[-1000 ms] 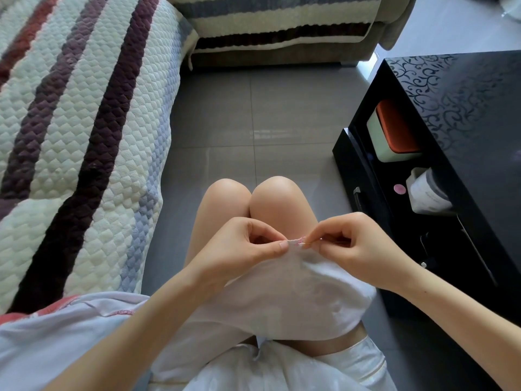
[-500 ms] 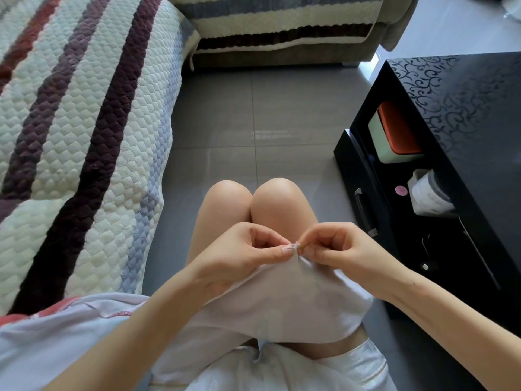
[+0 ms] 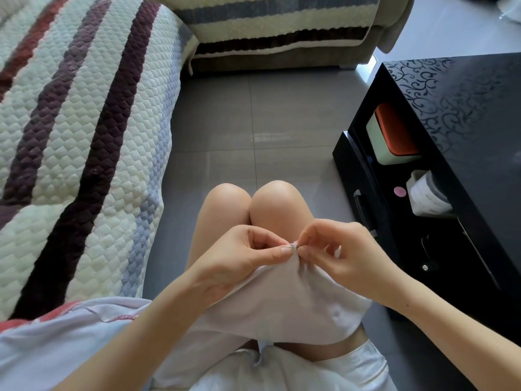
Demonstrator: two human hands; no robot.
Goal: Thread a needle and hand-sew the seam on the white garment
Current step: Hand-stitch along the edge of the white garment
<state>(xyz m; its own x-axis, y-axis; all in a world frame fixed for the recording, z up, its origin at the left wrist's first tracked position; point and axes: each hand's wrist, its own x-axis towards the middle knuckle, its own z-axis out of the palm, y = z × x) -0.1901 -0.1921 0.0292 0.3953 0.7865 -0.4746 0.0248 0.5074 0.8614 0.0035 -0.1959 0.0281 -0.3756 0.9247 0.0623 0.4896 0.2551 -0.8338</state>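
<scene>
Draping across the thighs just beyond the pale shorts (image 3: 310,371), the white garment (image 3: 282,300) rises to a small gathered peak at its far edge. The left hand (image 3: 239,258) holds that peak from the garment's left side, thumb and forefinger pressed tight on the fabric and the other fingers tucked under it. The right hand (image 3: 338,252) meets it from the garment's right side. Its thumb and forefinger are closed to a narrow pinch on what looks like the needle (image 3: 290,244), a thin glint at the peak that is too fine to be sure of. No thread can be made out. The two sets of fingertips touch or nearly touch.

That closeness is the main risk. A push through the seam would send the point straight toward the left forefinger, which seems to sit right behind the cloth. The pinch is also small, so a slip could drop the needle into the folds on the lap, where it would be hard to find. If the bunched fabric holds more layers than intended, a stitch may catch them together.

Beyond the garment are the bare knees (image 3: 253,201), then grey floor tiles (image 3: 253,114). Right of the garment stands a black cabinet (image 3: 465,122) with an orange-lidded box (image 3: 394,136) on its shelf. Left of the garment lies a striped quilted cover (image 3: 84,136), and farthest off is a sofa (image 3: 282,29).
</scene>
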